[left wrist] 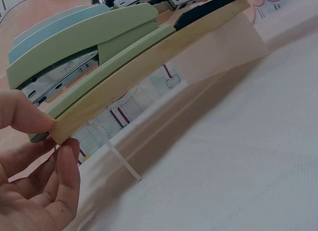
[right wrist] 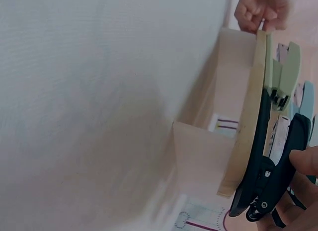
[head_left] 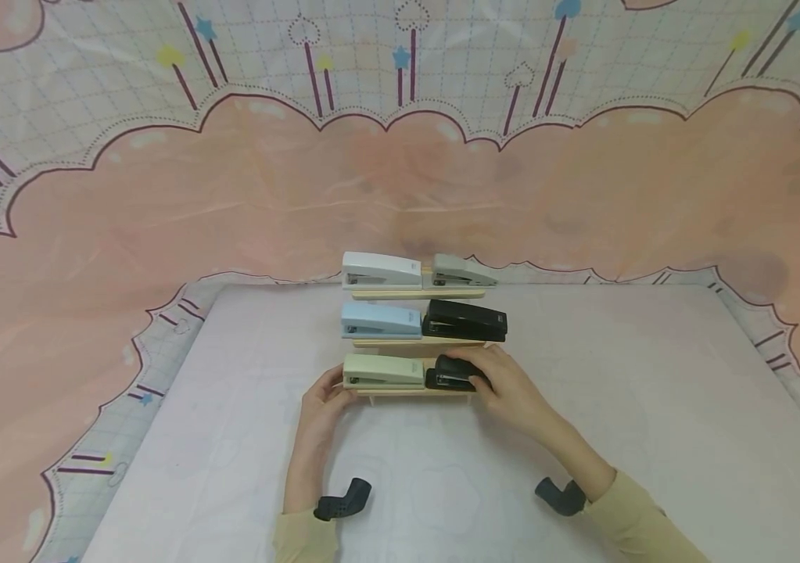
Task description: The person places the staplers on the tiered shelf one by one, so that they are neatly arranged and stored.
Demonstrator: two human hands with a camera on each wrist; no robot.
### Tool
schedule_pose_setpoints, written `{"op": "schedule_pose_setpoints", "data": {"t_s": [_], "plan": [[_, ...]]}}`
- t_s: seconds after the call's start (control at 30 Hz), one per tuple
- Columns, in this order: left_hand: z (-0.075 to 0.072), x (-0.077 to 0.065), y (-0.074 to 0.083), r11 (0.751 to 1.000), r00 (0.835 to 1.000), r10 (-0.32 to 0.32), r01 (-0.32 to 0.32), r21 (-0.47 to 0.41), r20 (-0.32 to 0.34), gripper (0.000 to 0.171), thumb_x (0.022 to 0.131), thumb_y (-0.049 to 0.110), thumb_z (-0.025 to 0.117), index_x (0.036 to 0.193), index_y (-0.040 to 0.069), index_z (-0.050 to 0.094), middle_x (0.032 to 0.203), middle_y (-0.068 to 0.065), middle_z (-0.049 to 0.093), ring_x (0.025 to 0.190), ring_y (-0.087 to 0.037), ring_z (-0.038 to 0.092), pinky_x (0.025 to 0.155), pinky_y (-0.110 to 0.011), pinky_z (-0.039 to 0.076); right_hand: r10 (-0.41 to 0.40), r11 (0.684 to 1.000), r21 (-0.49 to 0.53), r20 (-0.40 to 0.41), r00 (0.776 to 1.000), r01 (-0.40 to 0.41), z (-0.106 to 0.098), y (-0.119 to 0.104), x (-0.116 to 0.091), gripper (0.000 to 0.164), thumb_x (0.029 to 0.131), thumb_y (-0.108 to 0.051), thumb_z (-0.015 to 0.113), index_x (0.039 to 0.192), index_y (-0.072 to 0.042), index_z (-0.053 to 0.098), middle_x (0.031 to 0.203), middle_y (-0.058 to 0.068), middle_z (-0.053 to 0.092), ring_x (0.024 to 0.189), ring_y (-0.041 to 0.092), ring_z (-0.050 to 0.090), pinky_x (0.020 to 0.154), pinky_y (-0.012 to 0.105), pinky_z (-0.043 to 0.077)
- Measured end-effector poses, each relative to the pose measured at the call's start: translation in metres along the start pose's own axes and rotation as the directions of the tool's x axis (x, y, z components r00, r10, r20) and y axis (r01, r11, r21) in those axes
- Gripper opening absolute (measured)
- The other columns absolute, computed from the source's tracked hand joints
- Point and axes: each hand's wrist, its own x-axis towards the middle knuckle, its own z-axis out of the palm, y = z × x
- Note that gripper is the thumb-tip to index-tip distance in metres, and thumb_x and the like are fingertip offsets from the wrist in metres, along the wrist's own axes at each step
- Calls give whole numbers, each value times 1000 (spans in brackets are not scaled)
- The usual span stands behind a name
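A pale green stapler point(head_left: 382, 371) and a small black stapler point(head_left: 446, 380) lie end to end on the lowest wooden board point(head_left: 410, 393) of a three-tier rack. My left hand point(head_left: 321, 407) pinches the board's left end, thumb above and fingertips beneath, beside the green stapler in the left wrist view. At the right end, my right hand point(head_left: 512, 391) grips the black stapler from above and behind. In the right wrist view, its thumb presses on the stapler's dark top arm point(right wrist: 290, 151), while other fingers are partly hidden behind it.
A light blue stapler point(head_left: 380, 320) and a larger black stapler point(head_left: 466, 320) occupy the middle tier. White point(head_left: 380, 270) and grey-green point(head_left: 459, 270) staplers sit on the top tier. Translucent supports point(right wrist: 203, 154) hold the lowest board above the white tabletop point(head_left: 428, 500).
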Motion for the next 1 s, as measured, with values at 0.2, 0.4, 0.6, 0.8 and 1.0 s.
{"op": "schedule_pose_setpoints", "data": {"t_s": [0.2,0.4,0.6,0.8,1.0], "plan": [[0,-1,0,1000,1000,-7,7,-4,-2,54,83,-5,56,136,3,51,134,-16,52,96,0,58,80,-15,48,7,1000,11,7,1000,-7,0,-2,0,48,86,7,58,128,-17,59,121,1,66,110,21,57,97,44,47],[-1,1,0,1000,1000,-9,9,-2,-8,55,82,-5,56,137,4,51,134,-16,52,96,0,59,81,-14,48,9,1000,4,5,1000,-9,2,-2,1,48,85,7,58,128,-16,60,121,2,66,110,22,57,99,45,46],[-1,0,0,1000,1000,-10,10,-2,-3,56,83,-4,57,138,4,49,135,-15,51,95,1,58,82,-13,48,24,1000,4,4,1000,-24,4,-1,1,49,85,5,59,129,-18,59,123,1,65,110,22,58,99,45,46],[-5,1,-3,1000,1000,6,-6,-11,-11,55,85,-4,54,138,10,49,133,-12,53,98,-1,59,82,-16,49,84,996,33,16,996,-85,1,-1,-3,49,88,-2,60,132,-23,56,132,1,60,126,26,53,105,48,42],[-12,0,0,1000,996,1,-3,-19,-87,53,88,-1,52,139,12,49,134,-14,55,97,2,60,81,-17,49,83,996,32,-35,996,-82,-8,-3,-8,45,88,-4,62,130,-17,57,130,4,60,123,27,54,102,48,46]]}}
